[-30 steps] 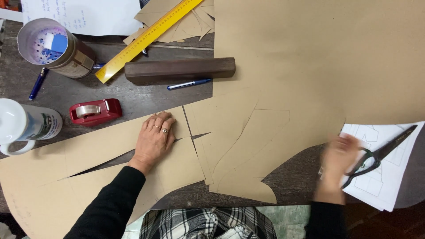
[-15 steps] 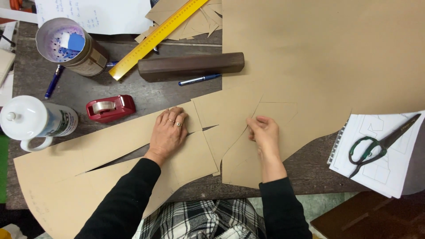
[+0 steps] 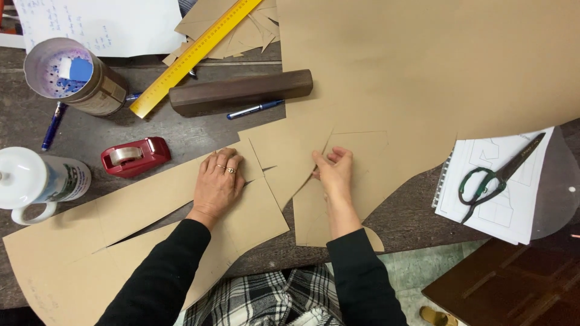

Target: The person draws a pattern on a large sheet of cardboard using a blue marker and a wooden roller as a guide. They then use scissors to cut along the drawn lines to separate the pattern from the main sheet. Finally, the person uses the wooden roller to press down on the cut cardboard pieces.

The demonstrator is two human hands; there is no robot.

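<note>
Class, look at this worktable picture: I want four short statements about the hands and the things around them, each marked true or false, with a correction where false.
1. The left hand lies flat on brown paper. True.
2. The right hand holds the scissors. False: the scissors lie on a notepad, untouched.
3. A red tape dispenser sits left of the left hand. True.
4. The yellow ruler lies under the right hand. False: it lies at the table's far side.

The brown pattern paper under my left hand and right hand is matt and smooth. My tape dispenser is glossy red plastic, the ruler yellow with a slight sheen, the block dark polished wood, the scissors dull metal with green handles.
</note>
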